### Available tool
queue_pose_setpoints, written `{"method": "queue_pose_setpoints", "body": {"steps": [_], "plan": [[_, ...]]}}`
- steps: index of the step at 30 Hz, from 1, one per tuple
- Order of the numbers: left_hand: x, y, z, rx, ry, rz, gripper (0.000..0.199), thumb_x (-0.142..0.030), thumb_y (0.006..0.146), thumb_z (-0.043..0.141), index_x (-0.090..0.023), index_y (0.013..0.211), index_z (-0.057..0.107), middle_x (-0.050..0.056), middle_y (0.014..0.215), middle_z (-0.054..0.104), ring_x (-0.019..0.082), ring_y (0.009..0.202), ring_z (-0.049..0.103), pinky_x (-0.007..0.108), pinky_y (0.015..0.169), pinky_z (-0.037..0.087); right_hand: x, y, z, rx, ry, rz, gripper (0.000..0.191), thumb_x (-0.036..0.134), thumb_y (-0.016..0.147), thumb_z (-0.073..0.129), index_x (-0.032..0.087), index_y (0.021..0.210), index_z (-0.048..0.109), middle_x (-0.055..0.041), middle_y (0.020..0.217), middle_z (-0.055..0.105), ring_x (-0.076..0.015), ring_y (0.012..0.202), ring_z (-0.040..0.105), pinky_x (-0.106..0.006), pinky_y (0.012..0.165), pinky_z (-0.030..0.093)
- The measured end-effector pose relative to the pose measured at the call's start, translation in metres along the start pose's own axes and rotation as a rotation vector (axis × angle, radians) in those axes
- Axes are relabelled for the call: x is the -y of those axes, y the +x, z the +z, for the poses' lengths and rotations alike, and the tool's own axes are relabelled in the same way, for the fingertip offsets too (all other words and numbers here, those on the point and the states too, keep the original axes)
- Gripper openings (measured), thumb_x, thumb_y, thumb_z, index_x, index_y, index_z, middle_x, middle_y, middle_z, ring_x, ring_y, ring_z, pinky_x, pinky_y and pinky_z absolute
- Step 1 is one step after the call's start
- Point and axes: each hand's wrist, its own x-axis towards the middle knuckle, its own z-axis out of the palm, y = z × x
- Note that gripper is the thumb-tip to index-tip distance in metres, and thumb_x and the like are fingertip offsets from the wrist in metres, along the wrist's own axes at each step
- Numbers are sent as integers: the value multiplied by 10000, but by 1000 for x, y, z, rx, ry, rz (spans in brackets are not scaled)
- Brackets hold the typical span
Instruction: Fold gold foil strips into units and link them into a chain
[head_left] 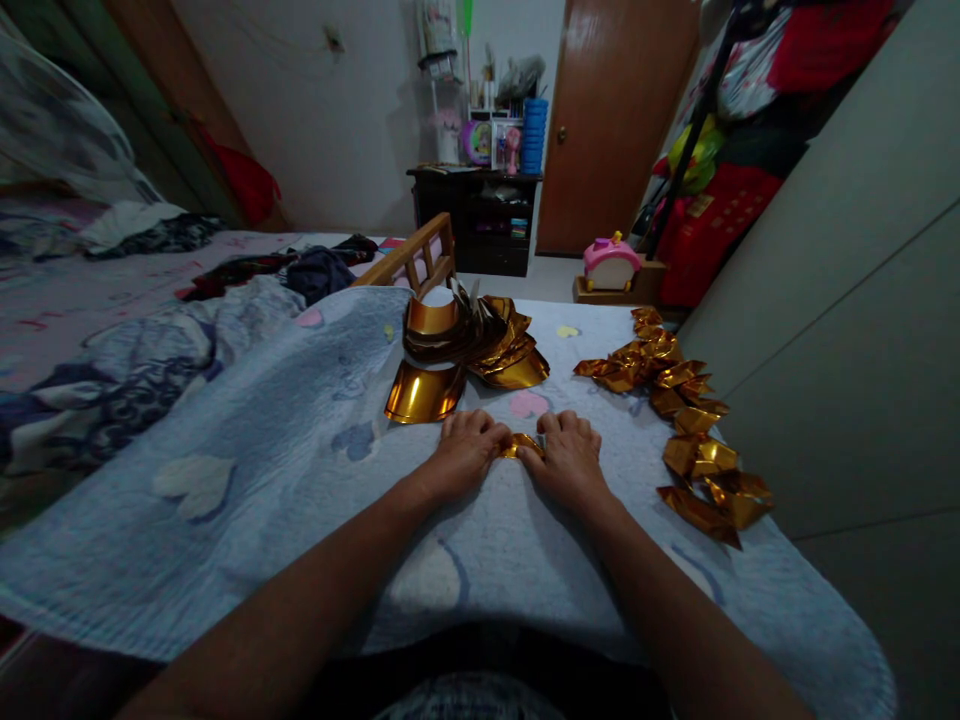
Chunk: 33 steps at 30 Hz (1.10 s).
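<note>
A small piece of gold foil paper (520, 446) lies low on the blue blanket, between my two hands. My left hand (471, 448) pinches its left end, fingers curled over it. At the right end, my right hand (568, 455) grips it with the thumb along the near edge. Just beyond my hands is a pile of gold foil sheets (426, 392), curved and loosely stacked. To the right, several folded gold foil pieces (701, 455) run in a line down the blanket. My fingers partly hide the held piece.
The blue blanket (300, 500) covers the surface in front of me. A bed with rumpled cloth (165, 350) is on the left. A dark cabinet (476, 225) and brown door (611, 130) stand at the back. A pink toy (611, 262) sits on the floor side, near a pale panel (862, 300).
</note>
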Motion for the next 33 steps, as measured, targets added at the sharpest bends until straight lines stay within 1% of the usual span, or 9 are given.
{"method": "queue_pose_setpoints", "body": {"steps": [6, 11, 16, 21, 25, 28, 31, 33], "plan": [[5, -1, -1, 14, -36, 29, 207, -308, 999, 502, -310, 1119, 671, 40, 1078, 563, 234, 1015, 463, 388, 915, 361, -11, -1, 2, -19, 33, -7, 297, 452, 882, 643, 230, 1075, 612, -114, 1128, 563, -304, 1053, 480, -463, 938, 336], [5, -1, -2, 30, -46, 25, 207, -286, 999, 500, -309, 1112, 672, 35, 1072, 569, 226, 1016, 473, 387, 921, 359, -19, 0, -1, 39, 77, 12, 321, 420, 894, 635, 242, 1161, 610, -113, 1196, 558, -311, 1117, 481, -481, 986, 326], [6, -1, -3, 42, -62, 29, 200, -276, 994, 511, -299, 1110, 671, 35, 1077, 574, 225, 1022, 480, 384, 916, 360, -26, 0, -2, 82, 111, -2, 293, 361, 897, 629, 259, 1171, 608, -102, 1245, 555, -309, 1178, 474, -485, 1024, 315], [6, -2, -5, 54, -62, 44, 210, -213, 981, 502, -282, 1104, 658, 35, 1088, 586, 221, 1019, 490, 377, 907, 366, -33, 1, 0, 97, 121, -37, 286, 313, 893, 625, 269, 1175, 603, -93, 1244, 565, -302, 1201, 475, -482, 1024, 328], [7, -3, -6, 63, -47, 61, 231, -155, 966, 471, -256, 1096, 632, 47, 1106, 587, 235, 1047, 493, 405, 933, 374, -36, 2, 1, 102, 123, -53, 296, 293, 887, 625, 272, 1181, 599, -90, 1248, 566, -304, 1210, 474, -485, 1029, 330], [8, -4, -5, 63, -54, 47, 276, -114, 939, 460, -240, 1150, 584, 61, 1153, 588, 246, 1101, 490, 423, 980, 382, -36, 2, 1, 117, 125, -53, 290, 285, 893, 600, 262, 1183, 593, -98, 1262, 561, -311, 1228, 460, -489, 1039, 318], [10, -5, -3, 29, -74, 49, 292, -133, 937, 459, -217, 1206, 536, 83, 1202, 580, 256, 1139, 482, 436, 1015, 384, -36, 1, -1, 117, 118, -65, 287, 258, 891, 565, 223, 1176, 579, -116, 1253, 563, -309, 1218, 460, -473, 1040, 315], [11, -5, -3, 19, -91, 59, 285, -141, 936, 452, -204, 1202, 531, 90, 1201, 582, 258, 1139, 481, 440, 1018, 384, -36, 0, -4, 110, 128, -84, 273, 242, 894, 533, 201, 1161, 571, -122, 1231, 569, -298, 1193, 471, -454, 1032, 324]]}}
